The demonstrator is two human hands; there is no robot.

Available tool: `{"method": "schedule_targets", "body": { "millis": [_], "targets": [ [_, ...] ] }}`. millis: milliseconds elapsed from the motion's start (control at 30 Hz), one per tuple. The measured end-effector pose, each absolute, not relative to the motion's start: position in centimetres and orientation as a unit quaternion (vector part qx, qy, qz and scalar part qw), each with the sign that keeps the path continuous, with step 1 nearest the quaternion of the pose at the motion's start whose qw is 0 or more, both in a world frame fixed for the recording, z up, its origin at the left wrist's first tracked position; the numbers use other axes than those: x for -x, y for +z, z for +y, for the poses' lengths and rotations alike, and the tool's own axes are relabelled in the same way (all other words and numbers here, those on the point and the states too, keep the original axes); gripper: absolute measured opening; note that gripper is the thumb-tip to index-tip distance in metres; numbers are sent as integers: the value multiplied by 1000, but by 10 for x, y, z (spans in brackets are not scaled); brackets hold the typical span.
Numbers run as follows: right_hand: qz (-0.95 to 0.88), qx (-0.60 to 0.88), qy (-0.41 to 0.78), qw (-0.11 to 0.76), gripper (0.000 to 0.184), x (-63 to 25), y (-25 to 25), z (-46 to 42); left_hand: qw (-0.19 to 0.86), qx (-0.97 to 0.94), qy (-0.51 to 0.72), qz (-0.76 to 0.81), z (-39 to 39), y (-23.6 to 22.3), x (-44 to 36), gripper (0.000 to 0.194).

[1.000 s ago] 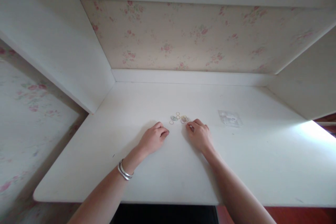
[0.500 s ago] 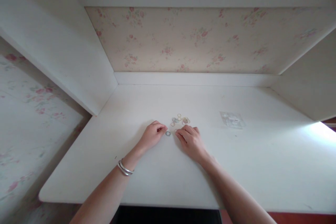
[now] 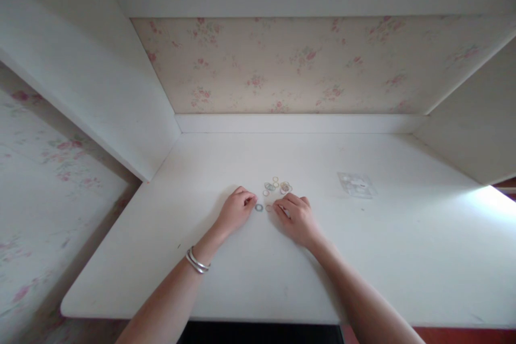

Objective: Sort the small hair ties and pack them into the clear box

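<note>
A grey-green ring [image 3: 259, 207] lies on the white desk [image 3: 237, 274], just beside the curled fingertips of my left hand [image 3: 236, 210]. That hand rests on the surface with thumb and fingers closed together; whatever is between them is hidden. A thin pinkish ring [image 3: 269, 208] shows at the fingertips of my right hand [image 3: 296, 219], whose thumb and fingers are pinched at its right edge. Just beyond both hands is a loose group of small thin rings: greenish ones [image 3: 270, 186], yellowish ones [image 3: 276, 179], a reddish one [image 3: 266, 193] and an overlapping cluster [image 3: 285, 187].
A clear plastic bag [image 3: 357, 185] lies flat to the right of the rings. A dark speck [image 3: 179, 246] is left of my left forearm. White panels [image 3: 121, 80] stand at the sides, and a floral-papered back wall [image 3: 282, 64] rises behind the desk.
My right hand has shifted slightly, and the thin pinkish ring now shows more fully at its fingertips, closer to the grey-green ring. My left hand stays almost in place. The view has tilted slightly.
</note>
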State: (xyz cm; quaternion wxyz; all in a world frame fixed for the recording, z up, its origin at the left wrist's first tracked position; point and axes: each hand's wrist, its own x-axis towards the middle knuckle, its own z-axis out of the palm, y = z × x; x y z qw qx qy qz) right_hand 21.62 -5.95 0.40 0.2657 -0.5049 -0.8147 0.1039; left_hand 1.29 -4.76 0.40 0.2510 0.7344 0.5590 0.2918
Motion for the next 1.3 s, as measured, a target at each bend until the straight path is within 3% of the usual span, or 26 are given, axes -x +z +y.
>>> {"method": "schedule_targets", "body": {
  "millis": [133,400,600,833,1067,1300],
  "targets": [
    [-742,582,106,316,24,-239,5,-48,243,-730,284,572,-46,6,-21,27],
    [-704,624,119,317,24,-260,-1,-37,168,-748,206,608,-36,12,-50,22],
    [-711,624,139,293,24,-261,1,-38,127,-757,150,623,-32,14,-56,20],
    [-702,639,147,277,24,-263,6,-38,149,-767,156,605,-34,20,-55,18],
    [-718,650,150,198,23,-261,7,-40,163,-803,135,558,-52,28,-47,20],
    [-718,645,180,191,20,-264,6,-37,157,-817,114,543,-58,22,-49,21]
  ]
}}
